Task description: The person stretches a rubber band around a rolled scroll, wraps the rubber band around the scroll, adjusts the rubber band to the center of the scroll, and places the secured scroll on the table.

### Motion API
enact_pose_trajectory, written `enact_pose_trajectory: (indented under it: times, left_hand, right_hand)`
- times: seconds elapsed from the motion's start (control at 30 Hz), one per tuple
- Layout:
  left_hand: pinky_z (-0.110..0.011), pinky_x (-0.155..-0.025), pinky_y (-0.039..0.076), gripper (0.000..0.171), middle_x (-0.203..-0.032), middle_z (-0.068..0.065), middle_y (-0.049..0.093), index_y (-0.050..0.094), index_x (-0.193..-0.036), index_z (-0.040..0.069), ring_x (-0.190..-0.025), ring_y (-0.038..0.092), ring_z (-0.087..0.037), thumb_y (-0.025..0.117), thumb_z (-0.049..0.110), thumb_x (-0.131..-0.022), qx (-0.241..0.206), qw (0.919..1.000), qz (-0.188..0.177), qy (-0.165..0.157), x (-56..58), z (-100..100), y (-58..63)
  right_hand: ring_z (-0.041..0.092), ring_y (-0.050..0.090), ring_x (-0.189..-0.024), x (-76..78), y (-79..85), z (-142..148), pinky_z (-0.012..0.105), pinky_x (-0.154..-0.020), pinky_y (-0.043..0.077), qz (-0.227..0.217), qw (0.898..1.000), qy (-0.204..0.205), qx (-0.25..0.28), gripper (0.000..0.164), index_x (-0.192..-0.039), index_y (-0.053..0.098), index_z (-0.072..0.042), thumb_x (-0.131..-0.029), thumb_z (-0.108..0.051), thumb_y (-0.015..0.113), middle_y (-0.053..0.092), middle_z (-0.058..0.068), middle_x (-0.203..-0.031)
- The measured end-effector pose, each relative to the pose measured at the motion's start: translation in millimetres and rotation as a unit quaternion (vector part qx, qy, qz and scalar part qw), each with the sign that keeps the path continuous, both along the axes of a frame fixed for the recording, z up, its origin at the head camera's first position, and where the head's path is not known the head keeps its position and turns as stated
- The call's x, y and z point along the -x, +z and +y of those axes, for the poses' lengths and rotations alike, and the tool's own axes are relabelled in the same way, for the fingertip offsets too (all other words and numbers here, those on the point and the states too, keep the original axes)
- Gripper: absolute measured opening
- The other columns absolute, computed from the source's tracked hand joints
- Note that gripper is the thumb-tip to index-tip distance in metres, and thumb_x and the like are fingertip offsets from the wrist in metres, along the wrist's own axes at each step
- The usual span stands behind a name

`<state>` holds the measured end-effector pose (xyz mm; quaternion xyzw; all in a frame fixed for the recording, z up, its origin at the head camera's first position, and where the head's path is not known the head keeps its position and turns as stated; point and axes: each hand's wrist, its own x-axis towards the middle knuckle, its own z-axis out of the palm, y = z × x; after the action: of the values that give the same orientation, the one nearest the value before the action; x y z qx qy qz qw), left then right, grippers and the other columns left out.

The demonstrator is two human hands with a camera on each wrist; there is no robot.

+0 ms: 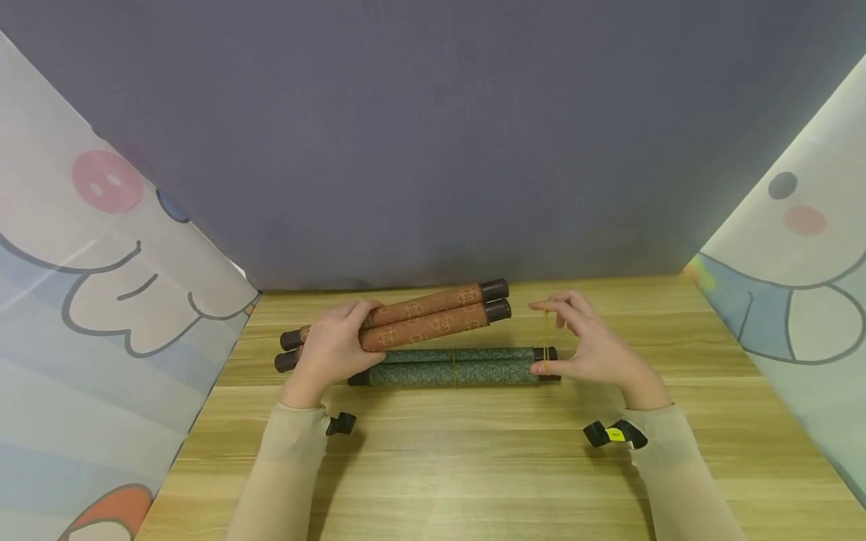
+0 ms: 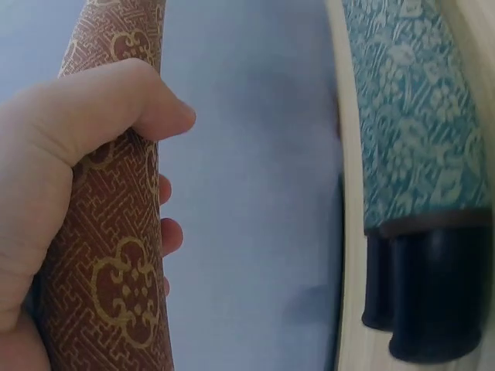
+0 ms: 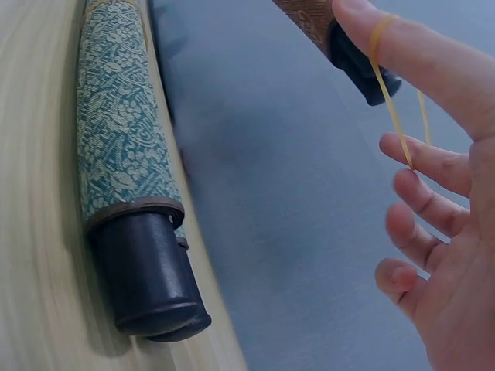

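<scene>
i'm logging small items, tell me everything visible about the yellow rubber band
The thin yellow rubber-looking band appears a loop, stretched into two near-straight strands between the fingers of the bare right hand. Only these touch it; in the head view its lower part passes in front of the green patterned rolls.

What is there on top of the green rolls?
A thin yellow band crosses the green rolls near their middle. Their undersides, and the table directly beneath them, are covered and cannot be seen.

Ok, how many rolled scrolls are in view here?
4: a far brown scroll and a near brown scroll held by the left hand, plus a far green scroll and a near green scroll side by side on the table.
</scene>
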<state>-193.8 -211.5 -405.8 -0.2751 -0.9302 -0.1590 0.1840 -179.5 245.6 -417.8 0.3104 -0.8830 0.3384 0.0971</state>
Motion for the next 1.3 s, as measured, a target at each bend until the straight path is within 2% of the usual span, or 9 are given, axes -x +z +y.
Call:
enact_pose_trajectory:
  times: [0.13, 0.23, 0.5, 0.83, 1.07, 1.23, 1.3]
  left_hand:
    - [-0.054, -0.081, 0.061, 0.082, -0.114, -0.011, 0.074, 0.065, -0.138, 0.013, -0.094, 0.073, -0.033, 0.104, 0.024, -0.066, 0.001, 0.9998, -0.013, -0.018, -1.0, 5.2, -1.5]
    - [-0.054, -0.083, 0.061, 0.082, -0.115, -0.010, 0.074, 0.066, -0.137, 0.014, -0.095, 0.073, -0.032, 0.104, 0.024, -0.065, 0.003, 0.9994, -0.022, -0.027, -1.7, 6.9, -3.1]
    - [-0.054, -0.084, 0.061, 0.080, -0.117, -0.008, 0.075, 0.066, -0.138, 0.014, -0.096, 0.074, -0.031, 0.102, 0.024, -0.067, 0.017, 0.9979, -0.046, -0.042, -2.7, 10.2, -6.1]
    - [-0.055, -0.086, 0.061, 0.081, -0.119, -0.009, 0.076, 0.066, -0.140, 0.014, -0.099, 0.074, -0.031, 0.102, 0.023, -0.068, 0.021, 0.9975, -0.049, -0.046, -2.5, 12.4, -6.4]
    - [-0.056, -0.094, 0.059, 0.080, -0.126, -0.008, 0.075, 0.067, -0.141, 0.015, -0.106, 0.074, -0.032, 0.102, 0.023, -0.069, 0.021, 0.9952, -0.066, -0.068, -1.1, 15.4, -8.2]
    - [-0.056, -0.097, 0.059, 0.081, -0.130, -0.007, 0.074, 0.066, -0.141, 0.016, -0.111, 0.073, -0.032, 0.103, 0.024, -0.069, 0.019, 0.9938, -0.085, -0.068, -1.2, 15.8, -9.2]
    - [-0.056, -0.098, 0.058, 0.082, -0.130, -0.008, 0.074, 0.066, -0.142, 0.016, -0.113, 0.073, -0.033, 0.103, 0.023, -0.069, 0.016, 0.9935, -0.088, -0.070, -1.9, 16.0, -8.8]
  right_hand:
    - [0.018, 0.044, -0.109, -0.6, -1.2, -1.7, 0.044, -0.087, 0.048, -0.005, 1.000, -0.012, 0.005, 0.102, -0.156, 0.057, -0.014, -0.070, -0.035, 0.106, 0.043, 0.008, -0.136]
    - [0.016, 0.043, -0.112, -1.4, -1.3, -3.4, 0.047, -0.091, 0.048, -0.010, 1.000, -0.017, 0.005, 0.100, -0.157, 0.057, -0.015, -0.072, -0.035, 0.105, 0.045, 0.009, -0.133]
    - [0.017, 0.044, -0.100, -0.9, -2.3, -7.8, 0.040, -0.078, 0.045, -0.018, 1.000, -0.010, -0.005, 0.097, -0.160, 0.055, -0.012, -0.077, -0.031, 0.102, 0.051, 0.001, -0.124]
    - [0.014, 0.045, -0.103, -1.5, -2.0, -12.4, 0.041, -0.078, 0.047, -0.030, 1.000, -0.005, -0.002, 0.104, -0.163, 0.051, -0.009, -0.076, -0.032, 0.103, 0.052, 0.001, -0.137]
    - [0.015, 0.046, -0.101, -1.2, -2.4, -14.0, 0.042, -0.080, 0.051, -0.042, 0.998, 0.031, 0.019, 0.108, -0.161, 0.053, -0.015, -0.070, -0.035, 0.106, 0.051, -0.003, -0.137]
    - [0.024, 0.044, -0.095, -0.6, -2.5, -11.4, 0.033, -0.071, 0.041, -0.067, 0.993, 0.078, 0.057, 0.111, -0.161, 0.052, -0.008, -0.066, -0.028, 0.106, 0.048, -0.001, -0.131]
    - [0.025, 0.043, -0.094, -0.5, -1.9, -10.8, 0.030, -0.072, 0.040, -0.078, 0.990, 0.095, 0.074, 0.112, -0.162, 0.050, -0.006, -0.066, -0.025, 0.106, 0.048, 0.002, -0.132]
